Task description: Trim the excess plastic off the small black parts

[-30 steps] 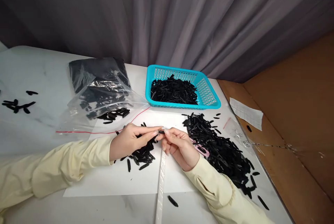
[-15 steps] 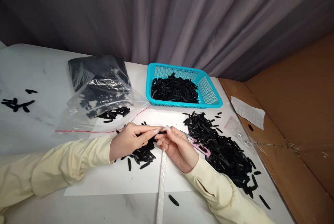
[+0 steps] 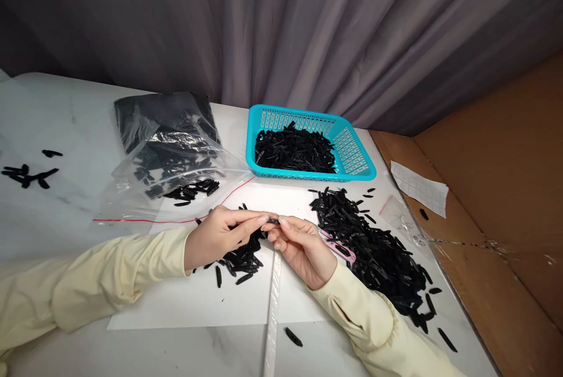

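together, the left hand (image 3: 215, 237) and right hand (image 3: 299, 245) pinch one small black plastic strip (image 3: 272, 221) between closed fingertips, above a white paper sheet (image 3: 197, 301) on the tabletop (image 3: 65, 125).

A turquoise basket (image 3: 358, 157) (holding black pieces) stands beside a plastic bag (image 3: 169, 148).

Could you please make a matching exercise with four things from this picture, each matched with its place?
Things:
1. teal basket
2. clear bag
3. white paper slip
4. small black piece

Places:
A. on the brown cardboard at the right
B. between the left hand and the right hand
C. at the far edge of the table, by the curtain, holding black pieces
D. left of the basket, partly filled with black pieces

Pairs: 1-C, 2-D, 3-A, 4-B
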Motion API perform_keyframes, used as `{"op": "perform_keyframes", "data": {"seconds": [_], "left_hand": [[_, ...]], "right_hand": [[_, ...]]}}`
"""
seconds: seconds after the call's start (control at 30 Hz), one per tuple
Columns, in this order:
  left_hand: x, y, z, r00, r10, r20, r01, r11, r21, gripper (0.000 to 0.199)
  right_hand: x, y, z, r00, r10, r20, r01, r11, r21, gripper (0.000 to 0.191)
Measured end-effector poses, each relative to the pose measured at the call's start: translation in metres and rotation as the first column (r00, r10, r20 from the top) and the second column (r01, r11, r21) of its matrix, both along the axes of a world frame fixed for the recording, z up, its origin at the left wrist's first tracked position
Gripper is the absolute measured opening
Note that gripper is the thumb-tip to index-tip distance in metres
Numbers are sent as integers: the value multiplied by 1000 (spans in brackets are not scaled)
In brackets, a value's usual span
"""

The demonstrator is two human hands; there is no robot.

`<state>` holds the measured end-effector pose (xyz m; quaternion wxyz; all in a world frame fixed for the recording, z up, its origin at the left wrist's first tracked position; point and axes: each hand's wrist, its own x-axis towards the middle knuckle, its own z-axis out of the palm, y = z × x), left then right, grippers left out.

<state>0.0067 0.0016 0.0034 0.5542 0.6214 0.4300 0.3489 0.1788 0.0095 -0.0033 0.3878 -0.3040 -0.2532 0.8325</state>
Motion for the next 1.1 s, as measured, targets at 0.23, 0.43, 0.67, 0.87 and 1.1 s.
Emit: {"op": "perform_keyframes", "data": {"seconds": [0.23, 0.43, 0.67, 0.87, 1.1], "left_hand": [[-1, -1, 1, 999, -36, 7, 36, 999, -5, 35], [-1, -1, -1, 998, -55, 39, 55, 998, 9, 37], [-1, -2, -1, 998, -65, 17, 64, 997, 37, 34], [-1, -3, 1, 998, -61, -35, 63, 996, 55, 35], [1, -1, 8, 994, -34, -101, 42, 996, 81, 37]], "right_hand": [[1, -1, 2, 1000, 3, 1, -3, 1000, 11, 16], [2, -1, 2, 1000, 8, -21, -7, 999, 37, 12], [1, 1, 1, 1000, -8, -28, 9, 999, 40, 13], [2, 1, 1, 1000, 0, -17, 0, 1000, 6, 17], [0, 0, 3, 1000, 18, -1, -18, 1000, 16, 19]]}}
